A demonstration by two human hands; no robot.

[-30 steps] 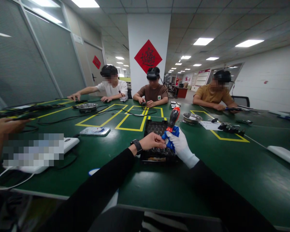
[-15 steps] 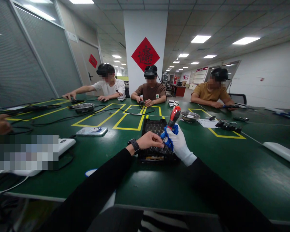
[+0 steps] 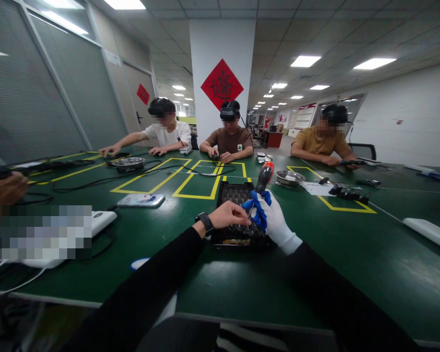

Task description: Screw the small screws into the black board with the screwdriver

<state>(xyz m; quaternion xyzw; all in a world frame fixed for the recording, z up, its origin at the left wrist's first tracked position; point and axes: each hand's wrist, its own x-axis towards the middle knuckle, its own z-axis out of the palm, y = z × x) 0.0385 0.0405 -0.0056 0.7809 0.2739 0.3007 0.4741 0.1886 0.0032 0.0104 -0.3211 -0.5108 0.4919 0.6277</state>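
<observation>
My right hand (image 3: 273, 220), in a white glove with blue-coated fingers, is wrapped round a red and black screwdriver (image 3: 266, 177). Its handle points up and leans slightly right; the shaft slants down toward a black plastic case (image 3: 223, 245) full of small hollows. Bare and wearing a dark wristwatch (image 3: 205, 223), my left hand (image 3: 229, 215) pinches close to the lower end of the shaft, above the case. Whatever is between its fingertips is too small to make out, and the screwdriver's tip is hidden by the fingers.
Left of the case lie a phone (image 3: 141, 200) and a white power strip (image 3: 101, 221). Farther back are metal bowls (image 3: 290, 178), black cables (image 3: 95, 183) and several black clips (image 3: 348, 193). Three people sit opposite; another person's hand (image 3: 9, 190) reaches in at left.
The screwdriver's handle has turned, so more black and less red faces me. My left hand keeps its pinch. At far left, the other person's hand has come farther in with a dark object.
</observation>
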